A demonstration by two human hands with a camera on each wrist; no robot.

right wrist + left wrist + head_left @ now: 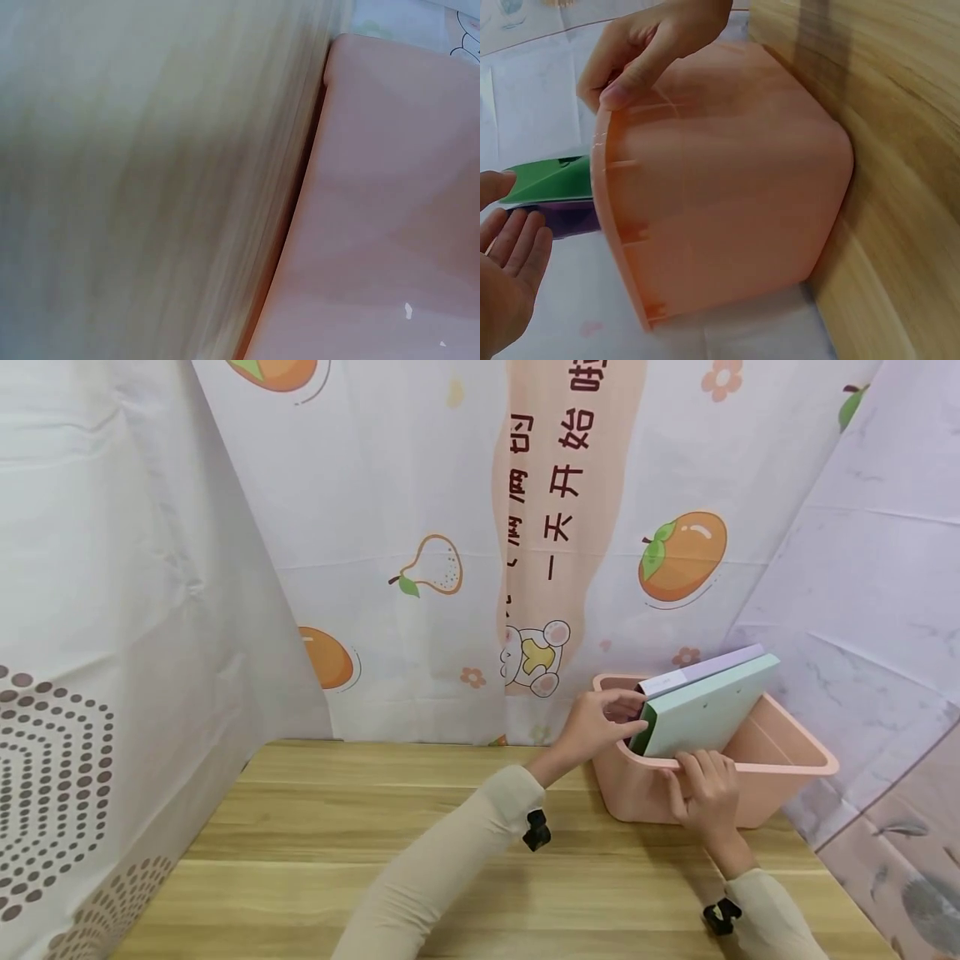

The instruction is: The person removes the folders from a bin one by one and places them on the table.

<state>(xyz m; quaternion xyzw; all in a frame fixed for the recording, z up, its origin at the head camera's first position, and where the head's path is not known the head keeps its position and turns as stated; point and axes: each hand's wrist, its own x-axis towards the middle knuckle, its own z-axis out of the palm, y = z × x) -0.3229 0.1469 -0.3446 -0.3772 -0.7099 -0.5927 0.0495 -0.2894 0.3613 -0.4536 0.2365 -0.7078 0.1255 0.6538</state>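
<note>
In the head view a pale pink plastic bin [637, 793] stands at the right back of the table. Two file folders lean side by side in it: a mint green one [708, 706] in front, a light purple one [708, 667] behind. My left hand [592, 724] is at their left ends, thumb and fingers spread apart; the left wrist view has its fingertips [525, 225] beside the green folder [547, 180] and the purple folder [570, 217]. My right hand [705, 789] grips the bin's near rim, fingers over the edge, thumb outside.
The wooden table [360, 827] stretches out to the left of the bin. A printed cloth [420, 643] hangs behind the table. More cloth hangs at the left [150, 568] and right sides, the right cloth [862, 635] close to the bin.
</note>
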